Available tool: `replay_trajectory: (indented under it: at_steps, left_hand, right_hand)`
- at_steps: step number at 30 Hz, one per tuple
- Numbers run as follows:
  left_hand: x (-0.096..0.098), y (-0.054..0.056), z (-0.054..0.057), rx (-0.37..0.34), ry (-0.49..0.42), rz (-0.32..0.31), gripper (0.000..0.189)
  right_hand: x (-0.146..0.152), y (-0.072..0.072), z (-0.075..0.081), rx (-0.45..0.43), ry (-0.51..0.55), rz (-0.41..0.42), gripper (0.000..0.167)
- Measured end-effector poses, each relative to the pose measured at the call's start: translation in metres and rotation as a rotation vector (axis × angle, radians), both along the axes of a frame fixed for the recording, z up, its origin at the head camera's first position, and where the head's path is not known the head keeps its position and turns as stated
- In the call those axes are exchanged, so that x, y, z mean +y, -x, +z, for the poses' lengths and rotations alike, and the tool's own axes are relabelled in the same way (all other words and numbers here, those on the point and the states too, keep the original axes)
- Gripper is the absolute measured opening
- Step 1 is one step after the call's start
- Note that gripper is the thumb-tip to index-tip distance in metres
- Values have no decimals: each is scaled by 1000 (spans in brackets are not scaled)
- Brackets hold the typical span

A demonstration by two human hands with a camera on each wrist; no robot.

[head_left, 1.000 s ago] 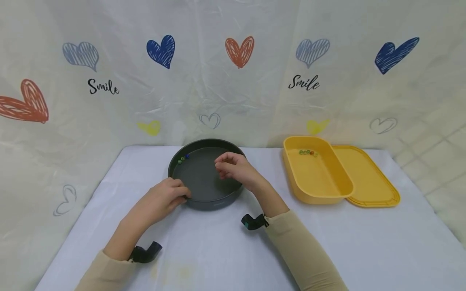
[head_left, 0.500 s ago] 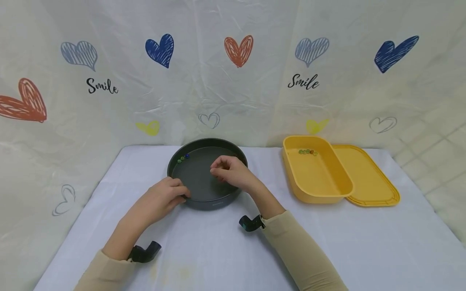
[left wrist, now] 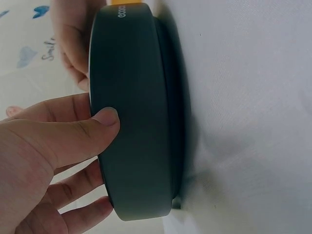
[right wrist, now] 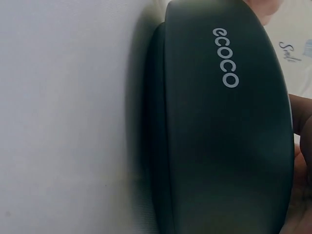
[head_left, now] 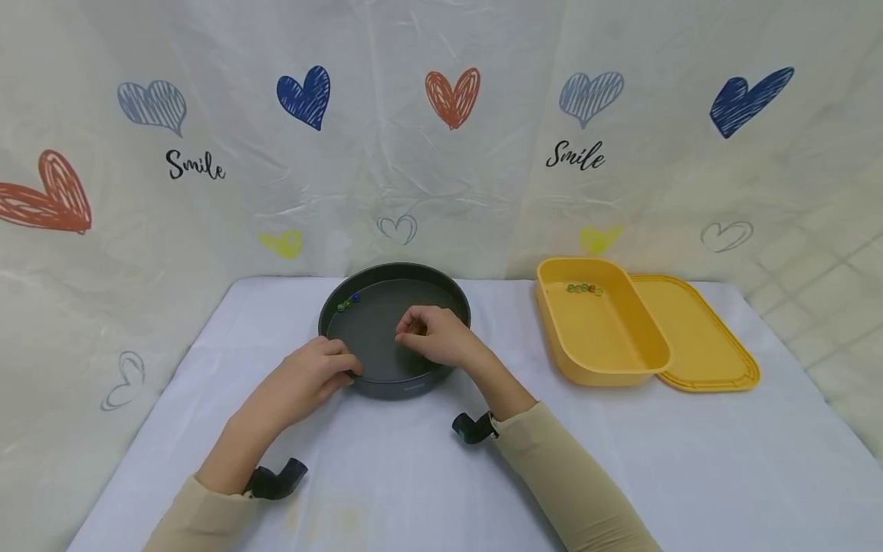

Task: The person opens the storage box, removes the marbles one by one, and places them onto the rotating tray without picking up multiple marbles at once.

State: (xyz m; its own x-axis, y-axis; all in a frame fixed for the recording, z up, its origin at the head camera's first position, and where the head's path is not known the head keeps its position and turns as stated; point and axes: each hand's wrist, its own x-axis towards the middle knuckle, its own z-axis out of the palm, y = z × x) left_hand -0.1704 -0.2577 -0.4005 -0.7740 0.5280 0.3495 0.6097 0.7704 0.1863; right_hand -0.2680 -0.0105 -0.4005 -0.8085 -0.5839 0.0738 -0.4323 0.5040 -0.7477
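Counts: one round dark pan (head_left: pixel 407 387), one yellow box (head_left: pixel 614 337), one yellow lid (head_left: pixel 710 345) partly hidden by the box, three pan marbles (head_left: pixel 347 303) (two green, one blue), plus a row of what looks like five box marbles (head_left: pixel 584 288), too small to be sure. Two grips, both bare hands, one white-covered desk (head_left: pixel 690 460). Left grip (head_left: pixel 313 376) is clamped on the pan at its near-left rim, thumb on the outer wall, other fingers over the edge. Right grip (head_left: pixel 436 336) is above the pan's inside, right of centre, fingers curled and thumb close to the index; can't tell if anything is pinched there. Pan stands on the desk, touching the left grip, under the right one; its three marbles lie by the far-left wall, beyond the left grip, well apart from the right. Right-wrist view is mostly outer wall with "ecoco" lettering (right wrist: pixel 225 58), so the inside is hidden and the right grip is cut off at the edge. Both sleeves (head_left: pixel 572 475) run out of the head view.
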Motion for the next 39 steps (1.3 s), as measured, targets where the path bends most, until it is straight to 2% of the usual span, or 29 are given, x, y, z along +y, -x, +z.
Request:
replay_trajectory:
  at_steps: [13,25,29,31,35,37,39]
  left_hand:
    - [2,2,2,17,-2,-11,22]
    - [1,2,2,23,10,-14,23]
    - [1,1,2,20,11,-8,24]
    - [0,1,2,23,9,-9,24]
    - [0,1,1,31,-1,-15,23]
    - [0,1,-1,30,-4,-16,23]
    - [1,0,-2,28,-6,-20,24]
  right_hand:
    - [-1,-2,1,61,-127,51,7]
    - [-1,-6,3,63,-121,39,7]
    - [0,-5,3,47,-86,53,7]
    - [2,-3,4,3,-32,78,7]
    - [12,5,7,-195,172,148,16]
    - [21,8,11,-300,282,153,20]
    - [33,10,16,-356,367,120,21]
